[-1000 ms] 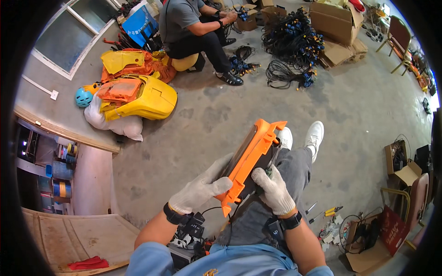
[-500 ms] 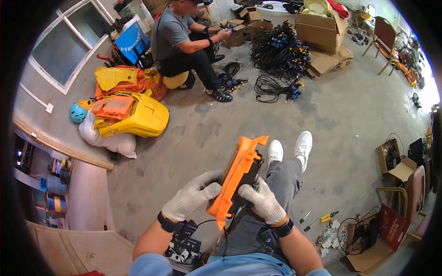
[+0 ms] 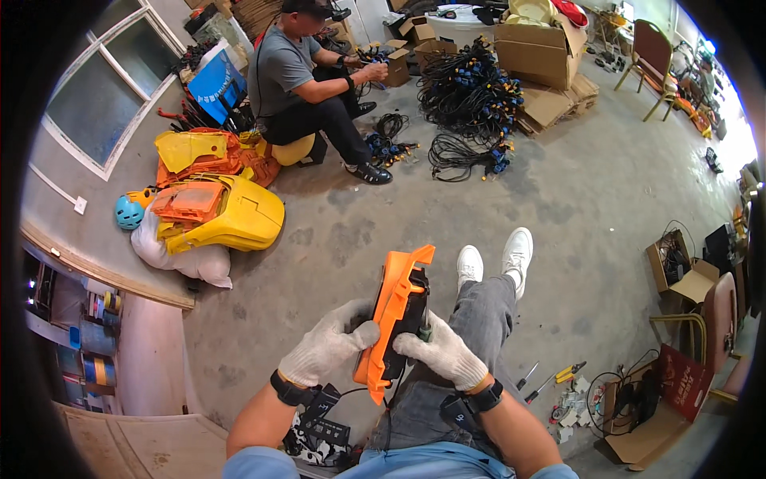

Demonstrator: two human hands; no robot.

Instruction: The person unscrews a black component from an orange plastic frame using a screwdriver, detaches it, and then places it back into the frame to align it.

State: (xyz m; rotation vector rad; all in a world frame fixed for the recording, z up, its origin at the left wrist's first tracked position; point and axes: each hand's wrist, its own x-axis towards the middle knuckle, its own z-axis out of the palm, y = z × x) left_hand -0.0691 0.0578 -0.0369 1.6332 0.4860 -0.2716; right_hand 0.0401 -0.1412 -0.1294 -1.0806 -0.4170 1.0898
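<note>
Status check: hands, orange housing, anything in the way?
Left hand gripping orange-and-black housing, tilted. Right hand holding green-handled tool at the housing's black side. Nothing visibly blocking either hand.

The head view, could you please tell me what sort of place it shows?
Probably a repair or dismantling workshop, given the black cable heap, the yellow and orange shells and the yellow-handled tool.

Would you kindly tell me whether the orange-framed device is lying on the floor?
No, the left hand holds the orange-framed device above the floor, with the right hand at its dark side.
</note>
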